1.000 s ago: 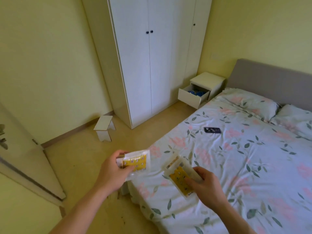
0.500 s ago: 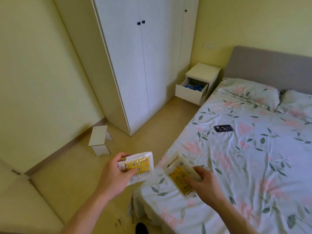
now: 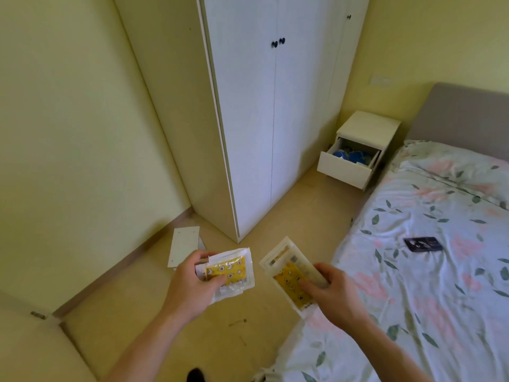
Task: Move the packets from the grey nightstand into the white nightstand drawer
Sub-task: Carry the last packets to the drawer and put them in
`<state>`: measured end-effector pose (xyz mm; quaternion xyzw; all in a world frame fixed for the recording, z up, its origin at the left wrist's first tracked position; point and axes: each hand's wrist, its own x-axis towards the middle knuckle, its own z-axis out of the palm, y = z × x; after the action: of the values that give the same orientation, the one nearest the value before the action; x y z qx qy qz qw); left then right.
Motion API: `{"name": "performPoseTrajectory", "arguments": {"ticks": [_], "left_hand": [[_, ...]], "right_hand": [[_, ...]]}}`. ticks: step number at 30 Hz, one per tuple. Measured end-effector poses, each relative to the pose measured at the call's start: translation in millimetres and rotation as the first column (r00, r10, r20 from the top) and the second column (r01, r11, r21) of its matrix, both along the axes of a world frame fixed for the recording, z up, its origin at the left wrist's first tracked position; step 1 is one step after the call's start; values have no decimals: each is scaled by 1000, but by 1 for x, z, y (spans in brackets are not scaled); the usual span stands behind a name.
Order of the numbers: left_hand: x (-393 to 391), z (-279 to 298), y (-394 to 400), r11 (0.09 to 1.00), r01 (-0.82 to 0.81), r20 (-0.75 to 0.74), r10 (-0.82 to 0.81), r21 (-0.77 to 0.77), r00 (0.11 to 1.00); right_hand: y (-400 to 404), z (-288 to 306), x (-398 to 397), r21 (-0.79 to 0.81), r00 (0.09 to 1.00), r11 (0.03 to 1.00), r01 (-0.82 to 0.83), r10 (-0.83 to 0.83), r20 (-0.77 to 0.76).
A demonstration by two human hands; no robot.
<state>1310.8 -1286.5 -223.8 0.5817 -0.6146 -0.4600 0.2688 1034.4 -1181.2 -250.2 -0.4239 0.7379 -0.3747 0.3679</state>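
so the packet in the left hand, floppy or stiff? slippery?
Probably floppy: the packet in the left hand looks like a thin clear pouch with crinkled edges. Likely light, since thumb and fingers alone carry it. The glossy film may be slippery, so a pinch grip seems sensible.

Single head-worn view, wide-angle, looking forward and down from standing height; hands close at the lower centre; floor directly below; wardrobe ahead at middle range; white nightstand farther off, upper right; bed along the right edge; no second view.
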Motion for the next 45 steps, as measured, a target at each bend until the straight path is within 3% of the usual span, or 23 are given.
{"name": "performPoseTrajectory", "arguments": {"ticks": [7,12,21,26,36,45], "left_hand": [[19,-17,-141,989,149,23,-149,-14,989],[-17,-22,-214,943,333,37,-333,23,942],[-159,-18,-303,798,603,4,-603,2,798],[-244,-21,-362,757,653,-2,-653,1,757],[-410,-13,-471,769,640,-22,-640,-3,768],[-529,-32,-595,780,625,-27,-624,32,781]], "right_hand": [[-87,-16,37,3,975,975,224,-224,18],[-116,-10,44,-21,920,921,388,-386,61],[-130,-2,-38,-7,690,692,722,-719,85],[-174,-18,-109,56,623,631,774,-774,117],[-304,-2,-280,24,698,706,708,-704,132],[-417,-5,-413,32,704,710,704,-703,100]]}}
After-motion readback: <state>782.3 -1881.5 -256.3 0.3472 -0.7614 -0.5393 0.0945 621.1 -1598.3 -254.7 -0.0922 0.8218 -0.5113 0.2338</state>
